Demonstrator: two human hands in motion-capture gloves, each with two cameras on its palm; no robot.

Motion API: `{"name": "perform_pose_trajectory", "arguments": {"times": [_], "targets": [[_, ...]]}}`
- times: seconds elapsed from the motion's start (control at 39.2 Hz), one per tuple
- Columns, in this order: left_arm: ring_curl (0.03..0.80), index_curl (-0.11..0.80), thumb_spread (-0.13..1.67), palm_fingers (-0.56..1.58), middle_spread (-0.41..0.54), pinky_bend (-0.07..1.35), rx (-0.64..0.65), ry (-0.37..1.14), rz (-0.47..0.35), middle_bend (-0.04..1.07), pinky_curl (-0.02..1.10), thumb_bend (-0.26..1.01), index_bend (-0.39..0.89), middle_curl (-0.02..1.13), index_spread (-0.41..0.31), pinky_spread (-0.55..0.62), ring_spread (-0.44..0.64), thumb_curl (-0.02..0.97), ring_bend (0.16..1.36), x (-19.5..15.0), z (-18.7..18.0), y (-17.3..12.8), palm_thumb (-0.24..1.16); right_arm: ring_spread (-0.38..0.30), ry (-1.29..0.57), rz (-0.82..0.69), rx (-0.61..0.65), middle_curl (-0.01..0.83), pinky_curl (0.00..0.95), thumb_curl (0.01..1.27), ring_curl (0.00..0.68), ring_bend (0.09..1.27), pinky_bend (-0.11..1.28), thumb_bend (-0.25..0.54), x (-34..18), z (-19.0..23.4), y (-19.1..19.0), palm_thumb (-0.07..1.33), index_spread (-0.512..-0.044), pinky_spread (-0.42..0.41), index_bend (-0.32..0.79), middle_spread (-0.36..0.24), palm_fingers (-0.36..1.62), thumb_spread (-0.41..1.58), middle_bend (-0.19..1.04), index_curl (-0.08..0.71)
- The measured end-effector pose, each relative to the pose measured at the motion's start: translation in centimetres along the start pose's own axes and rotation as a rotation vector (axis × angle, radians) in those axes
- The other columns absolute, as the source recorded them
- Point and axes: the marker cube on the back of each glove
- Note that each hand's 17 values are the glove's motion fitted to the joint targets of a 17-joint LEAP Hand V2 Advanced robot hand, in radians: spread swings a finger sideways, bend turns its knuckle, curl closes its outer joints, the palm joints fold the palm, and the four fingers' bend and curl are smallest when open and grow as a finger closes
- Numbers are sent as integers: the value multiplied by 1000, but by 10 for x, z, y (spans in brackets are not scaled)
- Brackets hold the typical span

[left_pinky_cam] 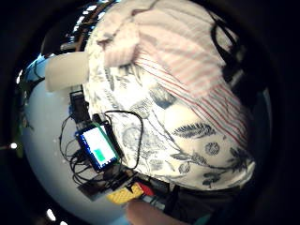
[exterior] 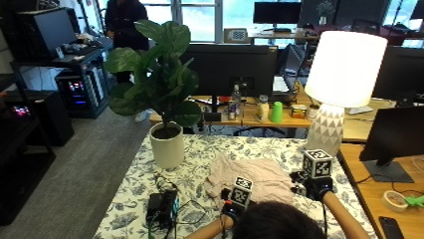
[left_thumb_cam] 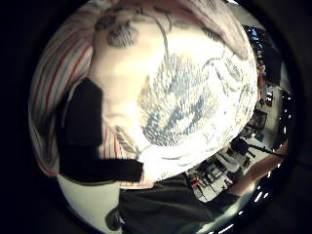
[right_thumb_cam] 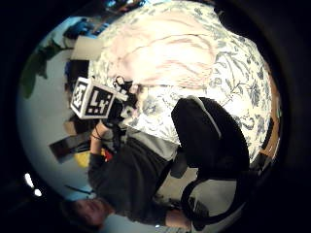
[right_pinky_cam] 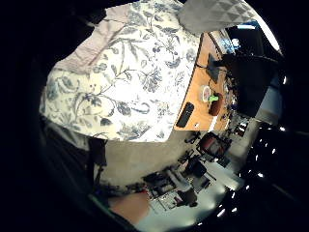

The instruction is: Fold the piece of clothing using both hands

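Note:
A pale pink striped garment [exterior: 255,177] lies crumpled on the floral tablecloth [exterior: 199,149] in front of me. My left hand [exterior: 232,208] is at the garment's near left edge. In the left thumb side view, black fingers [left_thumb_cam: 83,126] curl onto the striped cloth [left_thumb_cam: 53,73] and pinch it. My right hand [exterior: 317,189] is just off the garment's right edge, over the tablecloth. Its thumb [right_thumb_cam: 209,131] shows with nothing in it, and the garment [right_thumb_cam: 165,53] lies beyond. Only a corner of the garment [right_pinky_cam: 91,48] shows in the right little finger side view.
A leafy plant in a white pot [exterior: 167,147] stands at the table's left. A white lamp [exterior: 328,129] stands at the back right. A black device with cables [exterior: 162,204] lies at the near left. A wooden desk [exterior: 371,194] adjoins on the right.

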Motion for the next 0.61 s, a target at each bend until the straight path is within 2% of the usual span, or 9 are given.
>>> {"name": "perform_pose_trajectory", "arguments": {"times": [0.03, 0.05, 0.08, 0.15, 0.18, 0.2, 0.26, 0.36, 0.61], "targets": [[302, 205, 1214, 511, 178, 665, 7, 1, -4, 269, 366, 113, 112, 266, 131, 92, 185, 213, 733, -2, -2, -3, 238, 44, 6, 1, -4, 304, 330, 184, 316, 438, 456, 91, -1, 0, 0, 499, -311, 228, 144, 12, 426, 1313, 175, 275], [293, 201, 1230, 520, 153, 658, 16, 4, -5, 260, 352, 116, 103, 261, 119, 64, 162, 214, 723, -4, -3, -8, 246, 44, 12, 1, -9, 305, 331, 185, 317, 437, 456, 88, -2, 2, -1, 500, -311, 228, 144, 12, 426, 1314, 175, 276], [301, 213, 1253, 688, 93, 680, 26, 7, -6, 305, 363, 132, 128, 286, 67, -32, 60, 220, 718, -6, -5, -15, 276, 44, 19, 1, -14, 306, 332, 186, 318, 437, 456, 85, -2, 3, -2, 502, -311, 228, 144, 12, 425, 1315, 175, 277], [296, 244, 1317, 1077, -27, 610, 44, -3, -11, 436, 338, 189, 205, 312, -38, -144, -108, 242, 719, -15, -13, -27, 377, 44, 26, -7, -26, 308, 335, 188, 321, 437, 456, 75, -4, 6, -5, 506, -311, 228, 144, 12, 424, 1316, 175, 279], [291, 250, 1338, 1118, -58, 604, 46, -9, -15, 447, 338, 202, 195, 316, -64, -176, -138, 247, 705, -18, -19, -28, 400, 44, 25, -13, -29, 309, 336, 189, 322, 437, 456, 72, -5, 6, -6, 508, -312, 229, 144, 12, 424, 1316, 175, 279], [300, 251, 1336, 996, -71, 586, 47, -15, -18, 417, 344, 190, 159, 324, -68, -186, -153, 242, 686, -21, -25, -27, 386, 44, 24, -18, -31, 310, 336, 189, 323, 437, 456, 69, -6, 6, -6, 509, -312, 229, 144, 12, 424, 1317, 175, 280], [335, 279, 1375, 1168, -127, 597, 48, -25, -27, 477, 373, 224, 193, 376, -117, -235, -210, 257, 705, -28, -41, -24, 444, 44, 23, -24, -30, 311, 338, 191, 324, 436, 456, 63, -9, 6, -8, 513, -312, 229, 144, 12, 423, 1318, 175, 281], [366, 308, 1413, 1178, -190, 578, 47, -36, -63, 489, 395, 241, 188, 418, -166, -287, -268, 266, 701, -42, -78, -11, 479, 44, 20, -38, -34, 314, 341, 195, 328, 436, 456, 54, -16, 7, -12, 526, -312, 229, 142, 12, 421, 1315, 176, 283], [402, 355, 1464, 1178, -269, 539, 89, 4, -76, 477, 418, 247, 171, 464, -222, -336, -327, 269, 682, -64, -128, -49, 506, 48, 38, -24, -9, 323, 350, 218, 341, 458, 473, 11, -47, 24, -41, 558, -306, 233, 104, 12, 406, 1224, 185, 269]]}}
